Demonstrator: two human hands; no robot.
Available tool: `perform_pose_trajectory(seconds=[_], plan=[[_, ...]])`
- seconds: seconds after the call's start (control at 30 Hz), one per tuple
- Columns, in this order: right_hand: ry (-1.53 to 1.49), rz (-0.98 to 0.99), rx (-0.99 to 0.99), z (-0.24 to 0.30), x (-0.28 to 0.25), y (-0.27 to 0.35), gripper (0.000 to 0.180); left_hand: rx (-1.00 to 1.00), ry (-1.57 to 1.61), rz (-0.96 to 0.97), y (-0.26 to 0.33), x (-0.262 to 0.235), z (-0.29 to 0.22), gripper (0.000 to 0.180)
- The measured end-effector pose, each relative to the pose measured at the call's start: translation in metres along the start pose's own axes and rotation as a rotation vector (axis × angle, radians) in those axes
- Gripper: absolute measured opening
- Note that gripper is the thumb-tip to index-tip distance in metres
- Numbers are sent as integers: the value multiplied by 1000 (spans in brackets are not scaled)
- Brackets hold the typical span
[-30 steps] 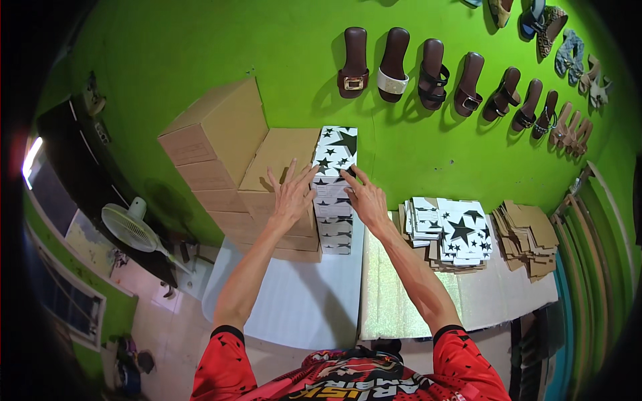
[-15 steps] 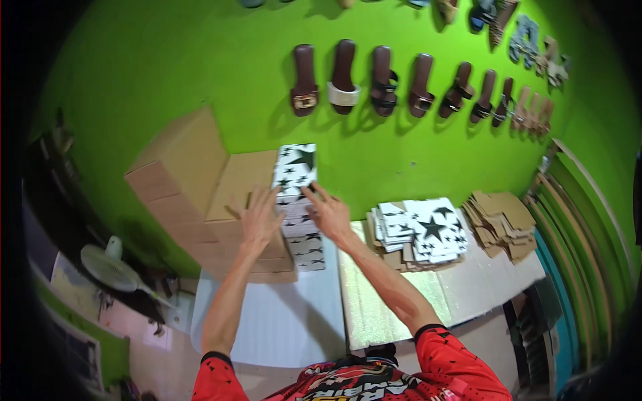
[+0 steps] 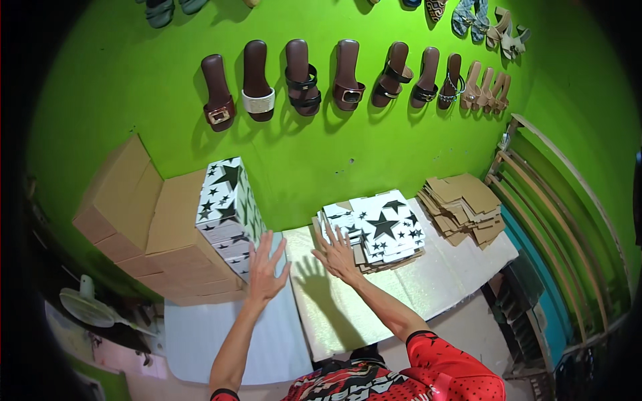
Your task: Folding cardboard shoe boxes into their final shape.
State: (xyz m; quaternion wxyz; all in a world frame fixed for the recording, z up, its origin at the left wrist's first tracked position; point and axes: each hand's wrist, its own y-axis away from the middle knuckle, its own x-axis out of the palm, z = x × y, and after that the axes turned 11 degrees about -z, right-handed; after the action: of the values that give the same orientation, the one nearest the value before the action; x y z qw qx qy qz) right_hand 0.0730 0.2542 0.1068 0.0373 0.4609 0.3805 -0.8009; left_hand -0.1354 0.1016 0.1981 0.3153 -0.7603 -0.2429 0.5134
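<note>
My left hand is raised with fingers spread, in front of the right side of a stack of white boxes printed with black stars. It holds nothing; whether its fingertips touch the stack I cannot tell. My right hand, also empty and spread, is at the left edge of a pile of flat star-printed cardboard sheets. Brown cardboard pieces stick out under that pile. Left of the white stack, plain brown boxes are piled, higher at the far left.
A second pile of flat brown cardboard lies farther right on the pale shiny table. A white-covered table carries the boxes. Sandals hang on the green wall. A fan stands left; a wooden rack leans right.
Both hands have left the top of the white box stack and moved right. My right hand is now by the flat star-printed sheets. The view has turned to the right.
</note>
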Motion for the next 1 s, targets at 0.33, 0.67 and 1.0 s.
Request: perform_pose_trajectory(seconds=[0.33, 0.67, 1.0], plan=[[164, 323, 207, -217, -15, 39, 92, -216, 82, 446, 29, 184, -68, 92], [124, 288, 122, -219, -29, 111, 80, -336, -8, 545, 20, 246, -88, 87], [17, 255, 89, -240, -40, 86, 72, -427, -100, 641, 47, 282, -82, 97]])
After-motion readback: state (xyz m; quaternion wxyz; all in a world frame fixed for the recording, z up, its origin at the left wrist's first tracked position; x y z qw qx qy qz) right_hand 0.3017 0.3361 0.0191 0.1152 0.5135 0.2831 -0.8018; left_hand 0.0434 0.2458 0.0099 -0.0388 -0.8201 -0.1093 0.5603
